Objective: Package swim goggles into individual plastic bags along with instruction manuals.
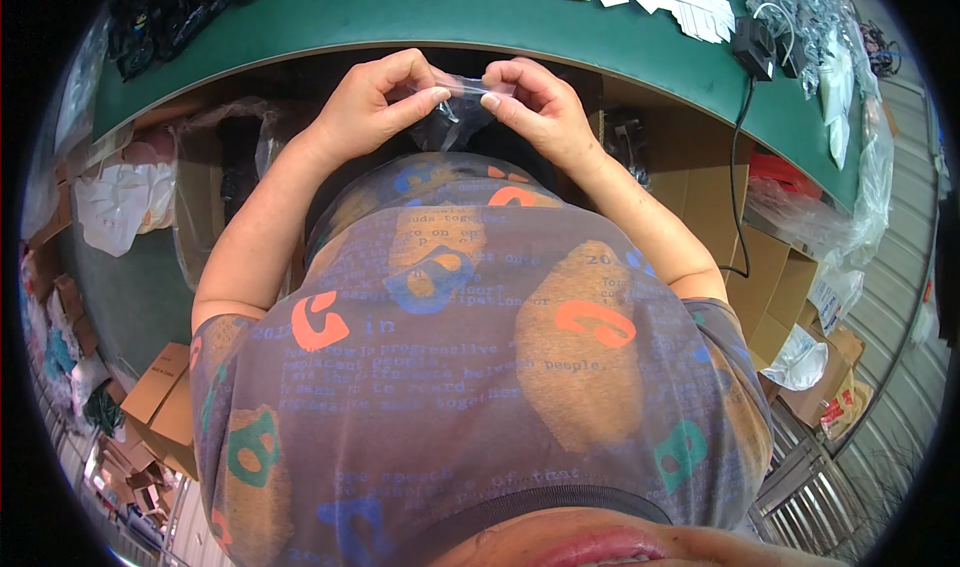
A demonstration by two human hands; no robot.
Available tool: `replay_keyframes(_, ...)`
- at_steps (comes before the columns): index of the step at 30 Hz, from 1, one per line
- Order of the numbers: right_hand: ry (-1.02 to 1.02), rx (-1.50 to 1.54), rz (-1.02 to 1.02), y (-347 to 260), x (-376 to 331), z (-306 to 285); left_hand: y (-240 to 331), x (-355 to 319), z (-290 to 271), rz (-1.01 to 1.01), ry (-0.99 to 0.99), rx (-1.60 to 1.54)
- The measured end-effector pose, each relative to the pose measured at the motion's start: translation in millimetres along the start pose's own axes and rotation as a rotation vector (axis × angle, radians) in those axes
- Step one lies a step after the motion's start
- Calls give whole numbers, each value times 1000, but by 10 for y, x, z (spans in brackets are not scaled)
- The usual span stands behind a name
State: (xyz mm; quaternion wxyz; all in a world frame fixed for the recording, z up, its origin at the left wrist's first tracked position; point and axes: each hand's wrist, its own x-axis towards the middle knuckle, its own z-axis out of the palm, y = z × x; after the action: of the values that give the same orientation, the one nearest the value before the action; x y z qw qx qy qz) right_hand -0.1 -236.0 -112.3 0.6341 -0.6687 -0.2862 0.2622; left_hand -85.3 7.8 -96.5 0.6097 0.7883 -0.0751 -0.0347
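1. Grey-brown printed fabric T-shirt [450, 367] is filling the near area, below both hands.
2. L hand [375, 102] is pinching, thumb pressed to bent index; it's gripping the L end of a small, thin, clear plastic bag [455, 122].
3. R hand [545, 112] is pinching the R end likewise, thumb vs. fingertips.
4. Bag is hanging btwn hands, top edge stretched taut; can't tell contents.
5. Brown cardboard box [690, 167] is standing R of R hand, partly under the smooth dark-green tabletop [330, 12].
6. Boxy black plastic adapter [755, 49] is sitting on tabletop's R part, black cord [741, 167] trailing down over edge.
7. Farther: loose white paper cards [690, 2] are lying fanned; shiny black plastic bundle [175, 7] is lying far L.
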Motion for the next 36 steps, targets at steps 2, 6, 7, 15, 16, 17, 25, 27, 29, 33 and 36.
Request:
replay_keyframes(2, 0, -16, 4, 9, 2, 8, -48, 4, 15, 10, -4, -16)
replay_keyframes(6, 8, -74, -45, 39, -8, 19, -53, 12, 30, 36, -21, -20)
replay_keyframes(7, 14, -71, -27, 35, -12, 21, -51, 13, 30, 36, -21, -19)
replay_keyframes(15, -27, -95, -56, -35, 5, 74, -33, 20, 29, 3, -43, -42)
replay_keyframes(16, -20, -135, -90, -32, 3, 76, -21, 21, 14, 3, -43, -41)
replay_keyframes(17, -21, -135, -91, -28, -1, 76, -12, 23, -2, -14, -79, -32)
replay_keyframes(25, 21, -142, -57, -166, 23, 148, -17, 25, -12, -56, -109, -17)
replay_keyframes(27, 1, -164, -90, -113, 35, 153, -14, 21, 33, 12, -35, -53)
replay_keyframes(29, -18, -185, -123, -80, 44, 147, -18, 16, 25, 2, -57, -82)
replay_keyframes(33, -13, -172, -103, -80, 42, 138, 39, 10, 49, 13, -41, -131)
replay_keyframes(36, -18, -155, -62, -88, 51, 143, 15, 22, 59, 40, -45, -155)
